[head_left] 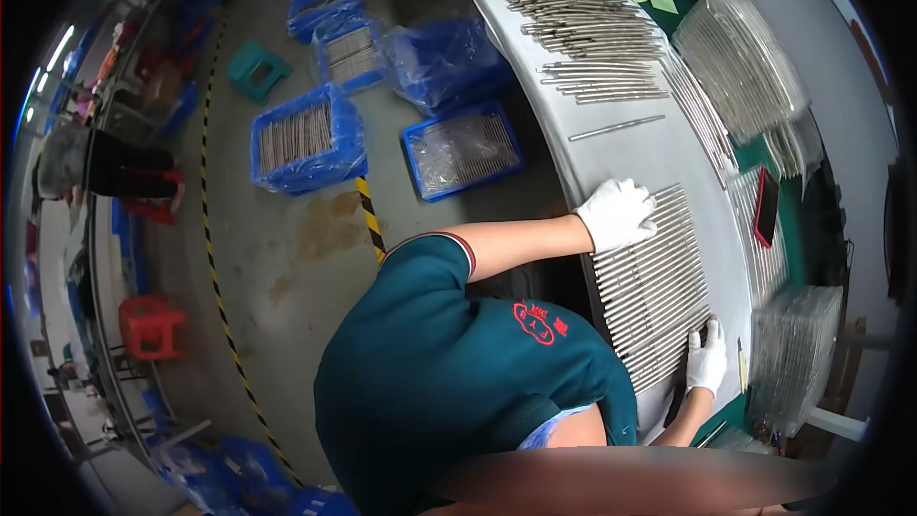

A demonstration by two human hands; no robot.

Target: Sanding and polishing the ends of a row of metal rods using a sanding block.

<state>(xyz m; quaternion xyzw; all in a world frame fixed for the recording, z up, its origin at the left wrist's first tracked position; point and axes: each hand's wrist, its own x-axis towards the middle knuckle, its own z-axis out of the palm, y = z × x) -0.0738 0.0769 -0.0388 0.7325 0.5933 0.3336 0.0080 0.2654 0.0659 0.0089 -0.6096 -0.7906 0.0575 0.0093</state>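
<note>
A flat row of slim metal rods (654,277) lies side by side on the white-covered table (611,162). My left hand (616,215), in a white glove, rests on the rods at the row's upper end, its fingers stretched out over them. My right hand (707,360), also gloved in white, is at the row's lower right corner. Its fingers are apart and touch the rod ends there. One single rod (617,128) lies by itself above the row. Beyond it, many more rods (573,0) are heaped at the table's far end.
A red-edged phone (766,208) lies at the right, near stacked clear plastic trays (740,62) and another tray stack (798,358). On the floor at left stand blue crates of rods (349,167), a green stool (258,70) and a red stool (151,327).
</note>
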